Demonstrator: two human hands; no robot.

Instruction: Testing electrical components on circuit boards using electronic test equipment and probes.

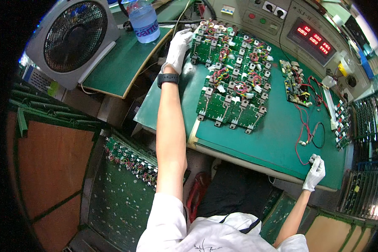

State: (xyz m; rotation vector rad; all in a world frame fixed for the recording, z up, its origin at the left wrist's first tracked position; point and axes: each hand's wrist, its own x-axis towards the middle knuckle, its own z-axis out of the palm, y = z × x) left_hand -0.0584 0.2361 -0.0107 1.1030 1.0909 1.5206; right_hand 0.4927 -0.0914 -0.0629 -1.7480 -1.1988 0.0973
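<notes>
My left hand [179,51], in a white glove with a black watch on the wrist, is at the far left corner of the green circuit boards [233,77]. Its fingers reach out at the edge of the boards; whether they touch is hard to see. The boards lie side by side, with metal-tabbed parts and coiled coloured wires. Close to the bench's front edge at the right, my gloved right hand [315,172] is closed. The end of a red wire [298,148] runs into its fingers, and the tip is hidden.
A separate circuit board [295,83] with wires lies at the right, before a grey test instrument [277,21] with a lit red display [314,38]. A box fan [73,35] and water bottle [144,21] stand at the left. Racks [367,189] border the right side.
</notes>
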